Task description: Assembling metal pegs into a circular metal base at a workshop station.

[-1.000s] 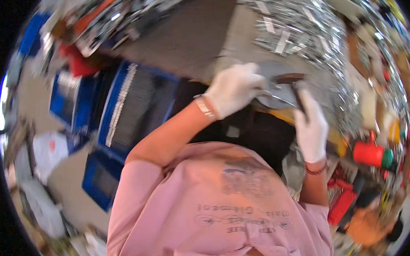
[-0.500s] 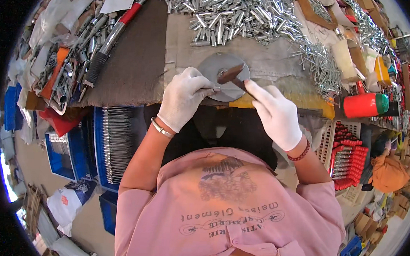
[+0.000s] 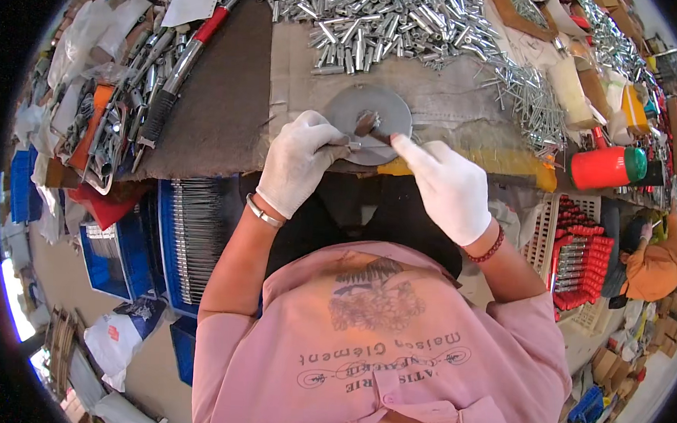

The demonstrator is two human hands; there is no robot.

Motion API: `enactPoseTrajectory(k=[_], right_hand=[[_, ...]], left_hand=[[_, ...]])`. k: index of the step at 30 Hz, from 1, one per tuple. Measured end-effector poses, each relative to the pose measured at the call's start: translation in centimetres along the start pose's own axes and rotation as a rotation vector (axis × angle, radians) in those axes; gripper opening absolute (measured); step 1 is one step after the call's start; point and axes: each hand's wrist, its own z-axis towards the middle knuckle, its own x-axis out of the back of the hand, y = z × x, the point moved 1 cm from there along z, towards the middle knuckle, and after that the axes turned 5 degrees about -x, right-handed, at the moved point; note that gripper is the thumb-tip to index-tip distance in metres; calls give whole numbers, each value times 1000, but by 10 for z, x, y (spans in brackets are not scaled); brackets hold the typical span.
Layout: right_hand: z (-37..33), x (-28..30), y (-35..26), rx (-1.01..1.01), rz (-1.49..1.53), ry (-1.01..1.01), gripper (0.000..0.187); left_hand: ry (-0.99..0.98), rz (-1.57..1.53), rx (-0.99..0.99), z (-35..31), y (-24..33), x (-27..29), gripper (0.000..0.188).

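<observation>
At the near edge of the surface [image 3: 452,87], pinching slim metal rod [image 3: 354,146] in left hand [image 3: 297,162] over round grey disc [image 3: 391,109], gripping hammer [image 3: 367,123] by handle in right hand [image 3: 454,193], also over disc, below metal-tube pile [image 3: 398,31].

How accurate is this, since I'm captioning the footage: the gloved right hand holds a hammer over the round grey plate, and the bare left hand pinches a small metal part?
Nearly right: the left hand isn't bare: the head view shows it in a white glove. The gloved right hand holds a hammer over the round grey plate, and the left pinches a small metal part.
</observation>
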Motion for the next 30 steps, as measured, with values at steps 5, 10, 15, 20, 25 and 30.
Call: enactPoseTrajectory(k=[5, 10, 15, 20, 25, 30], right_hand=[[5, 16, -8, -17, 268, 264, 52], [16, 12, -1, -135, 266, 83, 48], [33, -10, 31, -166, 78, -124, 28], [25, -7, 10, 17, -95, -4, 23], [2, -17, -1, -211, 66, -234, 20], [0, -27, -5, -333, 412, -467, 22]], left_hand=[[-29, 43, 1, 7, 4, 3, 7], [-42, 137, -128, 11, 5, 6, 8], [-67, 178, -97, 10, 12, 4, 11], [2, 138, -180, 7, 21, 7, 9], [-13, 124, -123, 2, 20, 7, 14], [57, 193, -132, -5, 29, 8, 14]])
